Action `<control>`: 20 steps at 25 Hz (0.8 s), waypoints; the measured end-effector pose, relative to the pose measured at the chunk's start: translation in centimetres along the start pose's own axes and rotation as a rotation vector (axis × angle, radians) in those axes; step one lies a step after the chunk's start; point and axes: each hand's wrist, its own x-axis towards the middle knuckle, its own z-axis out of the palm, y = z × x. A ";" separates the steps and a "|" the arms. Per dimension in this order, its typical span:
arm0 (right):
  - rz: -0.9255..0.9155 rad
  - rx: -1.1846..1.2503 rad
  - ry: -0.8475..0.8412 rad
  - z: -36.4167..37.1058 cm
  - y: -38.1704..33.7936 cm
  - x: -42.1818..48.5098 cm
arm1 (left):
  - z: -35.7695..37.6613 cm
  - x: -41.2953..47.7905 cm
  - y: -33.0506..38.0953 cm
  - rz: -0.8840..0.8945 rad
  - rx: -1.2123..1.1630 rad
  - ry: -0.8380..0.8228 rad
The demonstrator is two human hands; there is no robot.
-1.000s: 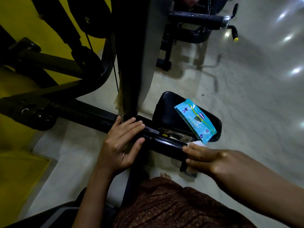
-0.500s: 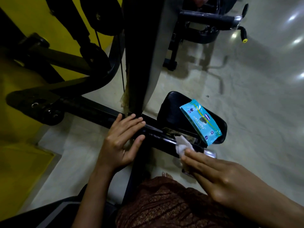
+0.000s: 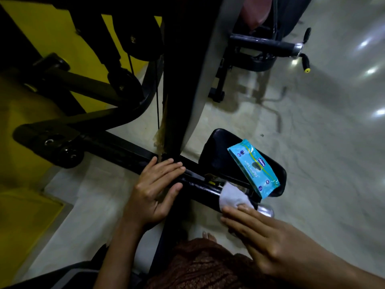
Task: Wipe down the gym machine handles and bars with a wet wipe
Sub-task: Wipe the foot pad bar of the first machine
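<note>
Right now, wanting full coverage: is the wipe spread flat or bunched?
Bunched: the wet wipe is a crumpled wad pressed under the right hand against the bar.

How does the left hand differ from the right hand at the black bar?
The left hand rests bare on the black bar, near the upright post; the right hand presses a wet wipe on it, near the bar's end. The left hand's thumb shows, apart from its fingers; the right hand's thumb is hidden. Both lie flat with straight fingers.

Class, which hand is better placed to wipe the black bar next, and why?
Right. The right hand already presses the white wipe onto the black bar; the left hand rests flat on the bar, holding no wipe.
</note>
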 end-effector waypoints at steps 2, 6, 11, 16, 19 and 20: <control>-0.029 -0.110 -0.012 -0.3 0.2 -1.1 | 0.1 0.0 0.1 -0.008 -0.010 0.016; -0.146 -0.188 0.054 1.5 -0.6 1.6 | 0.0 0.1 0.2 0.008 0.003 0.021; -0.394 -0.322 -0.128 -0.6 1.5 0.0 | 0.0 0.0 0.2 0.008 0.010 0.019; -0.200 0.133 -0.022 -6.1 3.2 -0.8 | 0.1 0.1 0.4 0.008 0.011 0.025; -0.011 0.348 0.101 -3.5 2.5 3.6 | 0.0 0.1 0.2 0.020 0.014 0.021; 0.001 0.380 0.070 -2.0 2.1 5.2 | 0.0 0.1 0.2 0.027 0.016 0.017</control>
